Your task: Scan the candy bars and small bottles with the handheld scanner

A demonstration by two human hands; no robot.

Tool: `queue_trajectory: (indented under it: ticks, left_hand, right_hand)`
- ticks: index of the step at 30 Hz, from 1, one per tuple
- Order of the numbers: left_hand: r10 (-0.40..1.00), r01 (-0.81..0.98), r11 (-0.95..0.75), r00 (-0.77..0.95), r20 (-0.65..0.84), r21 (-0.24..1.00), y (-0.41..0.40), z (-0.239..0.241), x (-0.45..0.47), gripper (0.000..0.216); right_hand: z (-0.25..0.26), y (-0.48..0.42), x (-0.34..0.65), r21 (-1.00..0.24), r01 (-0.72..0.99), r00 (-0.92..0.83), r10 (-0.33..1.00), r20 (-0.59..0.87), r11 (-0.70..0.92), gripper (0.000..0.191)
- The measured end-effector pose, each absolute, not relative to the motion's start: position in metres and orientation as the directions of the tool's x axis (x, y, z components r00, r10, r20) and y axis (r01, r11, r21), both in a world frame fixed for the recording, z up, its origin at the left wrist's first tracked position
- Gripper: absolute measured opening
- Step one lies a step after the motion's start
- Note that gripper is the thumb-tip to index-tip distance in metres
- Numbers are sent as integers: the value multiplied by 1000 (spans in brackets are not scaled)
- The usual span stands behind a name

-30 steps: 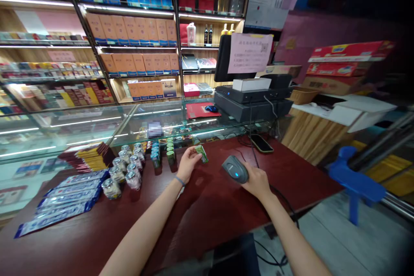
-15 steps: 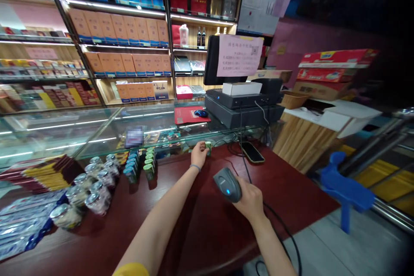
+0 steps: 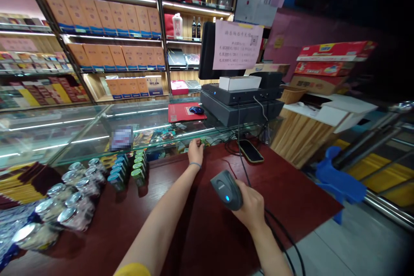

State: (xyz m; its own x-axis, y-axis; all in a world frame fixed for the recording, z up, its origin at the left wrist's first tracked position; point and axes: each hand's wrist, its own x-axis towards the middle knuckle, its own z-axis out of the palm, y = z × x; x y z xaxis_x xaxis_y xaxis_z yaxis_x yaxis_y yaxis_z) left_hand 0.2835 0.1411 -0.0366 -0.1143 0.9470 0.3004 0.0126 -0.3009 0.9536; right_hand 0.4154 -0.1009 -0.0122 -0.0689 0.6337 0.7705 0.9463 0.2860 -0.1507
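Observation:
My right hand (image 3: 250,207) is closed around the handle of a grey barcode scanner (image 3: 226,189) with a lit blue light, held above the dark red table. Stretched forward, my left hand (image 3: 196,152) is at the table's far edge with curled fingers. A small green canister (image 3: 202,141) shows just past these fingers, mostly hidden by them. To the left stand a row of similar green canisters (image 3: 138,172) and a row of blue canisters (image 3: 117,177).
Glass jars with silvery lids (image 3: 74,215) stand on the left side. A phone (image 3: 250,151) lies near black cables, right of my left hand. Behind are a glass counter (image 3: 87,127), a mouse (image 3: 196,110) and a monitor (image 3: 207,51). A blue stool (image 3: 339,177) stands right.
The view has shifted slightly, so the jars and canisters appear farther left and lower. My left hand now covers more of the green canister. The scanner stays in my right hand.

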Motion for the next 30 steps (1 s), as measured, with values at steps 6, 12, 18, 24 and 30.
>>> queue_trajectory:
  ticks: [6, 12, 18, 24, 30]
  left_hand:
    - [949, 2, -291, -128, 289, 957, 143, -39, 285, 21]
    - [945, 16, -291, -148, 290, 956, 136, -37, 280, 27]
    - [938, -78, -331, -137, 318, 941, 99, -18, 253, 30]
    - [914, -105, -401, -116, 389, 910, 28, 6, 182, 29]
    - [845, 122, -441, -276, 457, 889, -16, 14, 85, 38]
  right_hand:
    - [-11, -100, 415, -122, 961, -58, 613, 788, 248, 34]
    - [-14, -97, 415, -115, 966, -53, 615, 786, 230, 32]
    - [-16, -96, 416, -73, 972, -79, 605, 792, 222, 32]
    - [-12, -99, 410, -6, 950, -180, 565, 805, 312, 35]
    - [-2, -98, 391, 107, 911, -322, 524, 788, 398, 34]
